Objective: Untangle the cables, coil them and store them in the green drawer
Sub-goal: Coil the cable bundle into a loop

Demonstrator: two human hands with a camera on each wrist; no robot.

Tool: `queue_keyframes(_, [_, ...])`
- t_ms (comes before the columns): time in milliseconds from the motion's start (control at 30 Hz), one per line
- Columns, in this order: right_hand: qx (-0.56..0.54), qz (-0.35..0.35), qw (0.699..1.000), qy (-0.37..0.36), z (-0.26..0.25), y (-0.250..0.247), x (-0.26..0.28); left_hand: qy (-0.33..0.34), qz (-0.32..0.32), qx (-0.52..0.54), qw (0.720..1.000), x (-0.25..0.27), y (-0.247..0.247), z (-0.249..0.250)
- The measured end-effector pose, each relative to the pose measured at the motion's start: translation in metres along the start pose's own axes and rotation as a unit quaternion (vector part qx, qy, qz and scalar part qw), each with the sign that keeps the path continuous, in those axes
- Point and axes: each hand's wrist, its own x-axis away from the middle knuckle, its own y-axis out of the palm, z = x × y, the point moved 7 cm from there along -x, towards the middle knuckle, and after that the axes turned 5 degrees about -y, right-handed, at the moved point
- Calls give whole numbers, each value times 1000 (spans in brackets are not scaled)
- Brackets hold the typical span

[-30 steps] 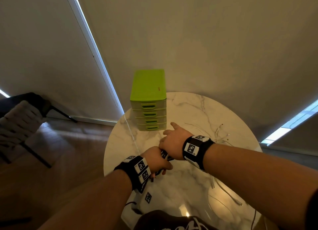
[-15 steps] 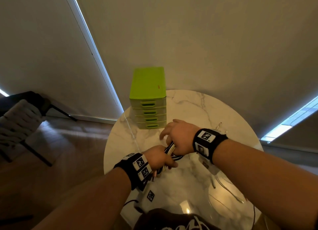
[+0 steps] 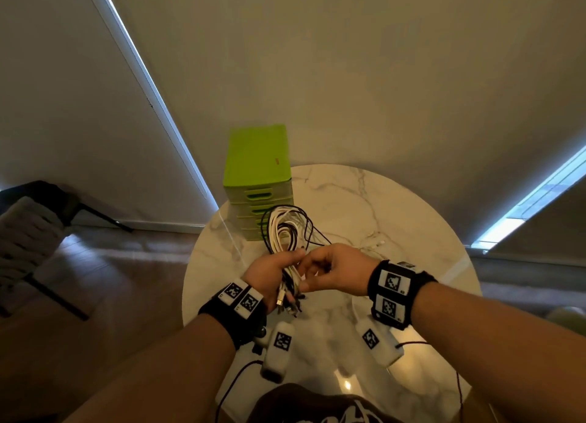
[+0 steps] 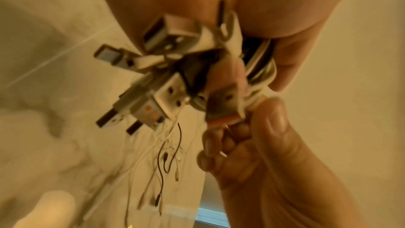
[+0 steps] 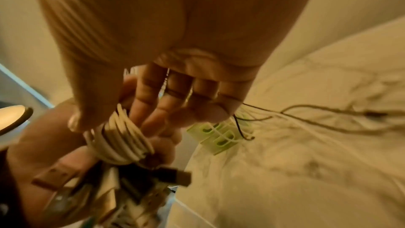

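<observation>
A bundle of white and black cables (image 3: 283, 229) loops up in front of the green drawer unit (image 3: 257, 175), whose drawers are shut. My left hand (image 3: 272, 273) grips the bundle at its lower end, above the table. Several USB plugs (image 3: 287, 303) hang below this fist; they show large and blurred as the USB plugs (image 4: 153, 82) in the left wrist view. My right hand (image 3: 328, 269) pinches the same cables (image 5: 122, 138) between thumb and fingers (image 5: 153, 107), right against my left hand (image 5: 43, 145). Loose cable ends (image 5: 328, 113) trail over the table.
The round marble table (image 3: 396, 207) carries the drawer unit at its back left edge. Thin cable ends (image 3: 374, 243) lie right of the hands. A dark chair (image 3: 35, 232) stands on the wooden floor to the left. Blinds close off the back.
Both hands have risen from the tabletop with the bundle. Its loops now stand up in front of the drawers. The right hand has turned and taken the cables beside the left.
</observation>
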Motion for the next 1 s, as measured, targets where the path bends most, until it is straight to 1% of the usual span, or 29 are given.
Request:
queue_keyframes(67, [-91,26,995,-13,4,4,0,2,-5,15,1000,2,6,3])
queue_keyframes(100, [-114,27,993,-9,6,5,0,2,-10,17,1000,0,8,3])
queue_keyframes(167, [-113,6,994,1,7,9,-2,5,-13,8,1000,-2,8,2])
queue_keyframes(233, [-82,-13,997,2,7,14,-3,1,-21,-6,1000,-1,10,0])
queue_keyframes(333, [2,-24,1000,-6,5,18,-2,6,17,-4,1000,0,8,-3])
queue_keyframes(400, [41,-6,999,-9,1,20,-1,3,49,6,999,1,5,-3])
queue_keyframes(500, [93,44,994,-19,-7,23,0,14,82,-25,996,1,-2,-2])
queue_keyframes(533, [111,43,993,-20,-9,25,-1,17,87,-37,995,3,-3,-3])
queue_keyframes(633, [171,-4,985,-14,-12,20,-1,43,92,-86,991,2,-7,-1])
queue_keyframes(667, [189,17,982,-17,-14,10,-1,54,89,-103,989,1,-8,1])
queue_keyframes(700, [204,72,976,-36,-20,-6,-1,62,84,-117,988,0,-9,3])
queue_keyframes(733, [218,147,962,-73,-31,-25,2,67,79,-132,986,-1,-9,3])
queue_keyframes(767, [238,213,939,-127,-45,-39,5,68,75,-162,982,0,-10,2])
queue_keyframes(800, [270,241,915,-180,-56,-46,6,67,74,-204,974,1,-10,1])
queue_keyframes(833, [313,228,896,-217,-64,-44,3,65,73,-253,963,3,-10,0])
queue_keyframes(867, [354,178,886,-242,-69,-36,-3,64,69,-297,950,8,-7,0])
queue_keyframes(933, [449,65,859,-239,-67,-16,-15,65,51,-391,916,13,1,1])
queue_keyframes(1000, [519,-19,826,-221,-58,1,-20,69,40,-487,870,17,10,4])
